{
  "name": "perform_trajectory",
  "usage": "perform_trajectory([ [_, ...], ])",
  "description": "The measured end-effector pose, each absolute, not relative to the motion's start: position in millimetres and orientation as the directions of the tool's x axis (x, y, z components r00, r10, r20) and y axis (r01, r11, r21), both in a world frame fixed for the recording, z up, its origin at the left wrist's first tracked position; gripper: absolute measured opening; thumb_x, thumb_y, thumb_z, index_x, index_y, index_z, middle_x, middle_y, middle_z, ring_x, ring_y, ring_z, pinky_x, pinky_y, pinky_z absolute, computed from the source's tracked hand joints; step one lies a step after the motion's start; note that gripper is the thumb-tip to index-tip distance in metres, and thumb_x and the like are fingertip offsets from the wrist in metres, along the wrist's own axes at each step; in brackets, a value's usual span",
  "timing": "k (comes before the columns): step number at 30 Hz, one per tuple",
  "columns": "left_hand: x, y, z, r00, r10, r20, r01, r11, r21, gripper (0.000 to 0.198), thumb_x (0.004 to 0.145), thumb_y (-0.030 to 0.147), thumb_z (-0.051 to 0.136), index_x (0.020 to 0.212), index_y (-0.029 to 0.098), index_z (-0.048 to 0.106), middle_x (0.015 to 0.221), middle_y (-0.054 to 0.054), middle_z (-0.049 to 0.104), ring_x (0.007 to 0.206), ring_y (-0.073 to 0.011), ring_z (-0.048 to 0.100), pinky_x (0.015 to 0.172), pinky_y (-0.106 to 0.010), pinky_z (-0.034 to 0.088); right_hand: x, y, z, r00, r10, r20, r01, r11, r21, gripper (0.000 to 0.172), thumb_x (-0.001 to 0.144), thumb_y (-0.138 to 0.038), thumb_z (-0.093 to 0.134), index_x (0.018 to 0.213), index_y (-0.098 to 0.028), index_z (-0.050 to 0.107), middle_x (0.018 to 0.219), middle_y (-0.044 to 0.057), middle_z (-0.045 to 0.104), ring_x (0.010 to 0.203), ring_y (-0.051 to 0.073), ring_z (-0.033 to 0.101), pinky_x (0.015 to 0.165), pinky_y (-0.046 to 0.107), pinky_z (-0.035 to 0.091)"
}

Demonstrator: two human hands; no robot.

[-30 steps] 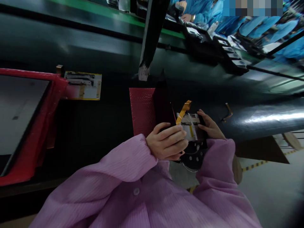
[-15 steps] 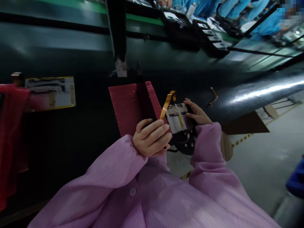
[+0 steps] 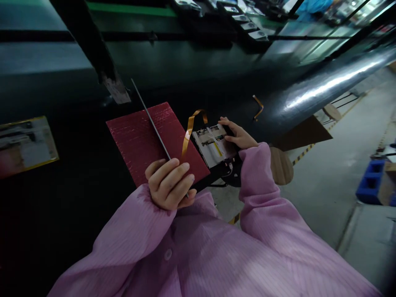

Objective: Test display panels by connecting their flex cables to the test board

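Note:
My left hand (image 3: 171, 183) is closed around a thin flat panel (image 3: 151, 121), which stands nearly edge-on, so its faces barely show. Beneath it lies a red bubble-wrap sheet (image 3: 133, 132). To the right is a flat electronic module (image 3: 213, 144) with a silvery back, beige tape and a yellow strip. My right hand (image 3: 239, 134) grips its right side with thumb and fingers. An orange ribbon cable (image 3: 189, 130) arches from near the module's upper edge toward my left fingers; its lower end is hidden.
Another flat module with yellow edging (image 3: 37, 140) lies at the left. A small loose ribbon cable (image 3: 258, 108) rests on the dark bench (image 3: 83, 173). A post (image 3: 89, 45) rises behind the red sheet. Black trays (image 3: 247, 27) stand at the back; a round stool (image 3: 281, 166) is at the right.
The dark panel in my left hand has turned from a slanted view to nearly edge-on, uncovering more of the red sheet. The camera view has shifted; my right hand stays at the module.

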State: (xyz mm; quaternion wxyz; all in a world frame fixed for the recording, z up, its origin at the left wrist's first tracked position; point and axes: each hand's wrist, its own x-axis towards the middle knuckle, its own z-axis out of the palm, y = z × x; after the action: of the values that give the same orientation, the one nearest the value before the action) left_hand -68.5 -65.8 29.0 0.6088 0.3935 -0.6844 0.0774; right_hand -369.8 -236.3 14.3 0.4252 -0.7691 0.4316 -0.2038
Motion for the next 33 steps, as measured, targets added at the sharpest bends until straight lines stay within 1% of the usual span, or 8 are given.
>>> perform_trajectory([
  [2,-69.9,-69.6,29.4,0.082,-0.250,0.965,-0.671,0.702,0.239,0.014,0.089,0.040,0.054,0.093,0.032,0.064,0.089,0.003,0.071,0.090,-0.0189,0.062,0.085,-0.036,0.048,-370.1,-236.2,14.4,0.547,-0.836,-0.046,-0.485,-0.272,-0.831,0.067,0.074,-0.020,0.066,0.139,-0.031,0.053,0.160,-0.001,0.033,0.154,0.026,0.010,0.128,0.049,0.000],
  [3,-70.9,-71.7,30.0,0.085,-0.195,0.977,-0.686,0.700,0.199,0.014,0.089,0.039,0.053,0.093,0.031,0.065,0.088,0.003,0.071,0.088,-0.0187,0.063,0.083,-0.035,0.049,-370.2,-236.1,14.3,0.549,-0.835,-0.043,-0.483,-0.275,-0.831,0.067,0.074,-0.020,0.066,0.139,-0.031,0.053,0.160,-0.001,0.033,0.154,0.026,0.010,0.128,0.048,0.001],
  [9,-73.7,-75.1,32.8,0.089,-0.203,0.975,-0.696,0.687,0.207,0.014,0.090,0.039,0.052,0.094,0.032,0.065,0.087,0.003,0.071,0.087,-0.0191,0.063,0.080,-0.036,0.050,-369.7,-235.8,14.5,0.543,-0.838,-0.055,-0.488,-0.261,-0.833,0.068,0.073,-0.016,0.064,0.138,-0.034,0.053,0.160,-0.005,0.034,0.155,0.024,0.010,0.128,0.048,0.000],
  [13,-74.0,-73.5,33.5,0.084,-0.196,0.977,-0.698,0.688,0.198,0.015,0.091,0.037,0.052,0.088,0.028,0.064,0.088,0.001,0.071,0.088,-0.0186,0.063,0.082,-0.036,0.050,-368.6,-235.2,15.7,0.547,-0.835,-0.059,-0.481,-0.255,-0.839,0.067,0.074,-0.018,0.066,0.138,-0.032,0.053,0.160,-0.004,0.033,0.155,0.024,0.009,0.128,0.047,0.000],
  [16,-74.6,-72.6,34.1,0.067,-0.199,0.978,-0.707,0.682,0.187,0.019,0.093,0.036,0.050,0.085,0.024,0.062,0.089,0.000,0.070,0.091,-0.0178,0.063,0.086,-0.035,0.050,-368.0,-234.2,15.7,0.547,-0.836,-0.053,-0.470,-0.254,-0.845,0.065,0.074,-0.022,0.067,0.137,-0.031,0.053,0.160,-0.003,0.033,0.155,0.023,0.008,0.129,0.046,0.001],
  [20,-73.8,-72.1,34.6,0.040,-0.211,0.977,-0.713,0.679,0.176,0.021,0.094,0.035,0.047,0.088,0.024,0.062,0.093,-0.001,0.070,0.097,-0.0168,0.063,0.092,-0.035,0.050,-368.4,-233.4,14.5,0.532,-0.844,-0.062,-0.485,-0.244,-0.840,0.063,0.076,-0.029,0.070,0.136,-0.032,0.053,0.160,-0.003,0.033,0.155,0.024,0.008,0.128,0.047,0.000],
  [24,-71.6,-72.7,35.5,-0.003,-0.190,0.982,-0.727,0.675,0.128,0.023,0.095,0.035,0.045,0.090,0.023,0.063,0.096,-0.002,0.071,0.099,-0.0169,0.063,0.092,-0.035,0.050,-368.6,-233.7,14.0,0.521,-0.851,-0.068,-0.500,-0.240,-0.832,0.061,0.078,-0.038,0.072,0.136,-0.033,0.053,0.160,-0.003,0.033,0.155,0.023,0.009,0.128,0.047,0.001],
  [33,-73.3,-73.1,36.2,0.005,-0.194,0.981,-0.726,0.675,0.137,0.025,0.096,0.034,0.043,0.093,0.022,0.065,0.094,-0.003,0.073,0.102,-0.0185,0.063,0.092,-0.036,0.050,-364.1,-230.9,19.8,0.502,-0.861,-0.086,-0.525,-0.224,-0.821,0.063,0.077,-0.046,0.075,0.135,-0.032,0.055,0.160,-0.001,0.034,0.154,0.024,0.011,0.129,0.046,0.004],
])
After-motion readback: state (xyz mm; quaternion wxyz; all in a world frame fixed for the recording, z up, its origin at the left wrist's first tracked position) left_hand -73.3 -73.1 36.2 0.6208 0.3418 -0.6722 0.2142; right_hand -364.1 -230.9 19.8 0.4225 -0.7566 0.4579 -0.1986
